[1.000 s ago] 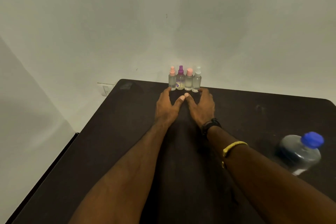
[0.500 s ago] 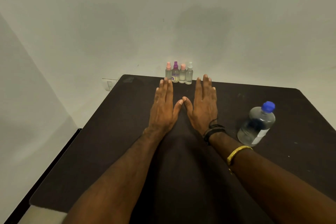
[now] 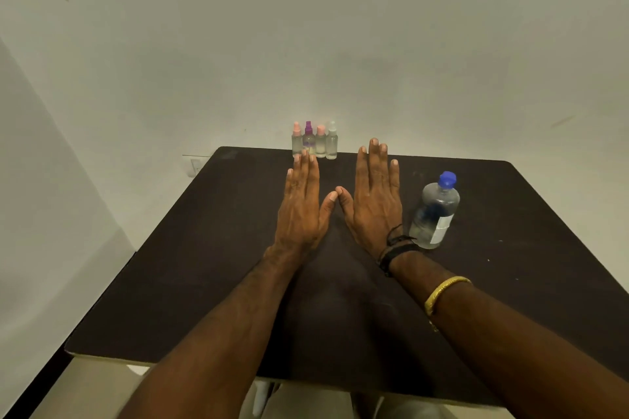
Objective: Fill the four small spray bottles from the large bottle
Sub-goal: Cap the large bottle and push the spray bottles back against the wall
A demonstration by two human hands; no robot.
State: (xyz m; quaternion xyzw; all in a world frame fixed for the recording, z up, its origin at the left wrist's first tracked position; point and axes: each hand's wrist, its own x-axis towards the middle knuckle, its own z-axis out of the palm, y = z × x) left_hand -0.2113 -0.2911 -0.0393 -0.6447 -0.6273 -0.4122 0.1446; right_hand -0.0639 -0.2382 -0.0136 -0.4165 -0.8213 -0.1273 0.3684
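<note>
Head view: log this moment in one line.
left hand: open, palm down | right hand: open, palm down | large bottle: upright, capped, not held | small spray bottles: four, row at far edge

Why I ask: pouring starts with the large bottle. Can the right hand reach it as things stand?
Probably yes. The right hand is open and holds nothing, and the large bottle stands close beside its wrist on the outer side, with nothing between them.
</note>
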